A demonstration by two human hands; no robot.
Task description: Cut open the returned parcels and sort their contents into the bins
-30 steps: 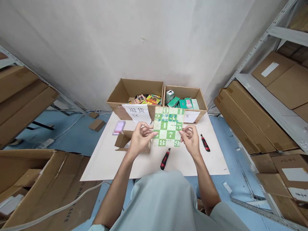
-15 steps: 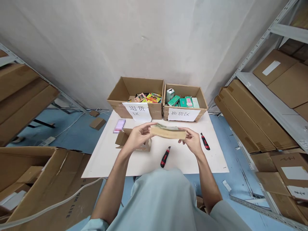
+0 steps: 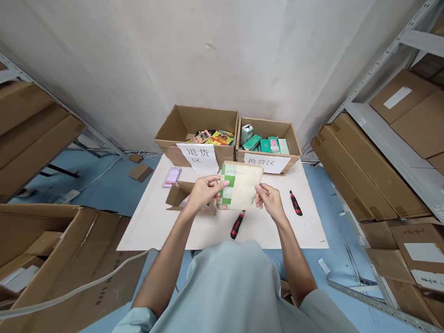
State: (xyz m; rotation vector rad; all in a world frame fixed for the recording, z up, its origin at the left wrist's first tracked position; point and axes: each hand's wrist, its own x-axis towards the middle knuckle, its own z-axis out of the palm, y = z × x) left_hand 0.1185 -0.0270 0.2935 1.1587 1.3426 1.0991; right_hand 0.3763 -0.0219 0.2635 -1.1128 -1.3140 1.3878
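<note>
A cream booklet (image 3: 245,187) with a green and white checked strip along its left side is held up over the white table (image 3: 270,229), its broad face toward me. My left hand (image 3: 205,192) pinches its left edge, thumb on the green strip. The lower right edge is gripped between the thumb and fingers of my right hand (image 3: 269,199). Behind my left hand stands an opened small carton (image 3: 176,196), partly covered by that hand. A black and red cutter (image 3: 237,225) lies just below the booklet.
Two cardboard boxes with paper signs stand at the back, the left box (image 3: 169,145) holding colourful packets, the right box (image 3: 296,148) green and white packs. Another cutter (image 3: 295,203) lies at right. Shelves flank the table; a large carton (image 3: 104,254) sits at lower left.
The booklet has turned from edge-on to showing its broad face, now upright between my hands. Both hands have shifted slightly with it and still hold it.
</note>
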